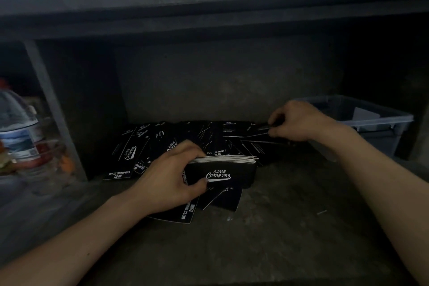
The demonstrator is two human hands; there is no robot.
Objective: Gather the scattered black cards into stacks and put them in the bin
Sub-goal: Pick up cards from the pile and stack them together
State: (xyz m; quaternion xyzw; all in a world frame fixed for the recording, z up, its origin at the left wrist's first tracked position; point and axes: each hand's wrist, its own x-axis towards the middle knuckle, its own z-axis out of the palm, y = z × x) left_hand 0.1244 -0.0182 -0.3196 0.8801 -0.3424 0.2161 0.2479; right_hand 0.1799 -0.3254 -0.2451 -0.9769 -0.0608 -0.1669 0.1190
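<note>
Black cards with white "Camping Club" print lie scattered in a heap (162, 144) on a dark concrete floor, under a low ledge. My left hand (171, 176) grips a thick stack of the cards (222, 169) on edge, thumb on its printed face, fingers over its top. At the right end of the heap my right hand (299, 123) pinches a few cards (262, 126) between thumb and fingers. A clear plastic bin (380, 121) stands at the right, just beyond my right wrist; a pale sheet shows inside it.
A low concrete ledge (209, 14) overhangs the recess and its back wall (220, 81) is close behind the cards. A grey upright post (53, 109) stands at the left, with a plastic water bottle (21, 132) beyond it. Bare floor (278, 239) lies in front.
</note>
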